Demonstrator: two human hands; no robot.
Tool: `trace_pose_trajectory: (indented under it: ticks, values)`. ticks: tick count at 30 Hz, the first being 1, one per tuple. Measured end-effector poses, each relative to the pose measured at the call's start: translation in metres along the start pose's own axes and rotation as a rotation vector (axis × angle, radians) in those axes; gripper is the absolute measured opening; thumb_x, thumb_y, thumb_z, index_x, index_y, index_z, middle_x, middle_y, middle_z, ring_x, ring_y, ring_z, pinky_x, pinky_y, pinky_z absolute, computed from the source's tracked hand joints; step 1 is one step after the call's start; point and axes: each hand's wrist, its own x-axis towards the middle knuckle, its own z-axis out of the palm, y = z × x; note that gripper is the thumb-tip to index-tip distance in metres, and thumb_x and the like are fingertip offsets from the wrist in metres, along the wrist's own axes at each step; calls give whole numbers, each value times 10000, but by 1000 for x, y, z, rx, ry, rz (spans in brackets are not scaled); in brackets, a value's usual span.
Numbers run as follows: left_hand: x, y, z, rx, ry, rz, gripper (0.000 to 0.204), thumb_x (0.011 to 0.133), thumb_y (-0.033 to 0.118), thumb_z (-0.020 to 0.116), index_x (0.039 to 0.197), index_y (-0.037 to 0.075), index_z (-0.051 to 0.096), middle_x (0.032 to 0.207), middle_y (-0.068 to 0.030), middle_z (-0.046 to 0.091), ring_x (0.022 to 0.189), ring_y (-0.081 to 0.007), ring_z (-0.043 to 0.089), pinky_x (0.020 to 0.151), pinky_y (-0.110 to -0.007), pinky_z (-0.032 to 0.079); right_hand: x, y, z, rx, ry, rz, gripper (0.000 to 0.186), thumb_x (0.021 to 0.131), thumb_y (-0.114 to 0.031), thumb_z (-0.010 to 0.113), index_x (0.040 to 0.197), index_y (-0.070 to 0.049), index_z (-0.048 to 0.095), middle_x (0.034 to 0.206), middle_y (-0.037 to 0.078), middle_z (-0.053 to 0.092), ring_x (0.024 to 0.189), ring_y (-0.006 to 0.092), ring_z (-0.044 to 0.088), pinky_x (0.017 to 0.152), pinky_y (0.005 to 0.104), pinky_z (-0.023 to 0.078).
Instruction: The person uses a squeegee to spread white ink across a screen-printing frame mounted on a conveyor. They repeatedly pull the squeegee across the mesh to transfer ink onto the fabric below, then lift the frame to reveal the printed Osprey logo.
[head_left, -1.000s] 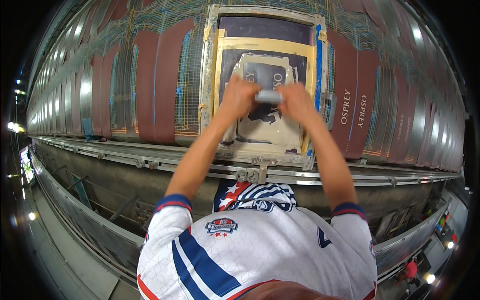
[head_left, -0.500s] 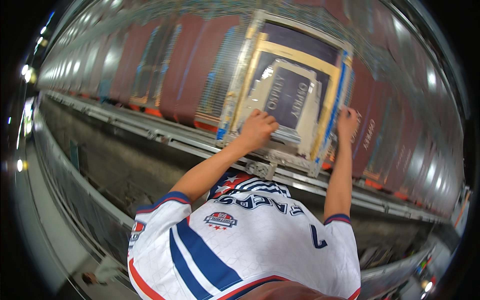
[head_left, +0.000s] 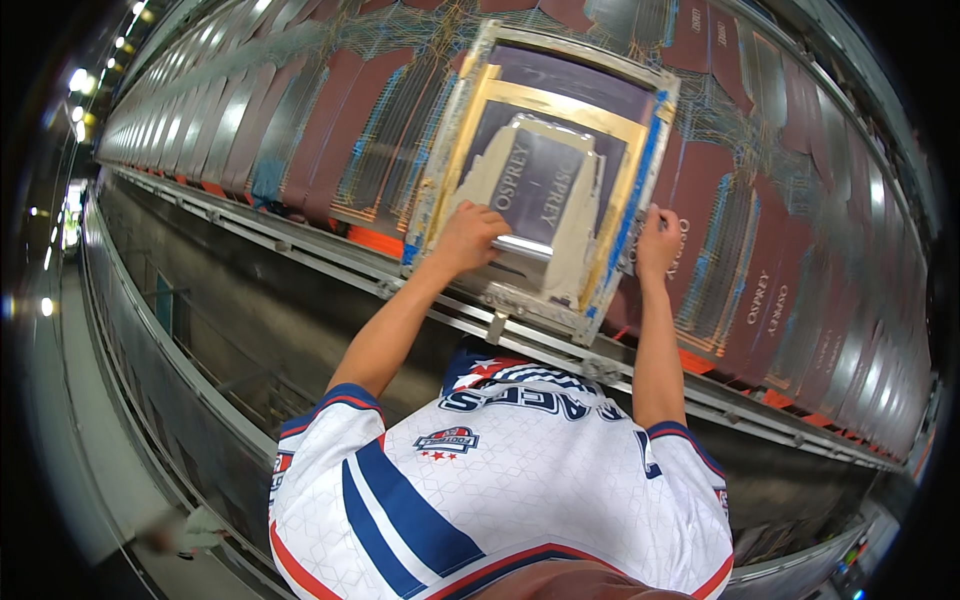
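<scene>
Screen printing going on here, along a long table lined with dark red fabric panels [head_left: 300, 130] running off to the left of the hands. Left hand [head_left: 470, 238] sits on the near part of the printing screen frame [head_left: 545, 180], fingers curled shut around the handle end of a squeegee [head_left: 525, 246] that lies across the mesh just right of it. Pale ink is smeared over the mesh beyond the knuckles. Right hand [head_left: 655, 245] is on the right rail of the frame, by the blue tape, fingers wrapped over the edge and gripping it. Further right are more panels [head_left: 760, 290] with pale lettering already on them.

My take on doing this bit well: keep the frame pinned flat so it can't creep along the metal rail [head_left: 330, 262], hold the squeegee at a steady angle, and use even pressure in one smooth pass.
</scene>
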Motion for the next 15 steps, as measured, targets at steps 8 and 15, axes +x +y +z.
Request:
trace_pose_trajectory:
  ticks: [8,15]
  values:
    - [-81,-38,-35,47,70,38,415,569,58,795,966,136,705,984,3,697,868,-215,618,820,-387,428,-33,-57,63,-76,-13,143,282,946,-323,654,955,-42,677,825,156,704,779,342,678,743,423,496]
    - [-95,-46,-24,58,42,111,343,617,85,762,941,137,664,940,14,666,848,-205,597,801,-372,414,-27,-49,78,-204,-39,178,299,947,-355,641,987,-66,705,898,176,721,829,350,691,765,426,505]
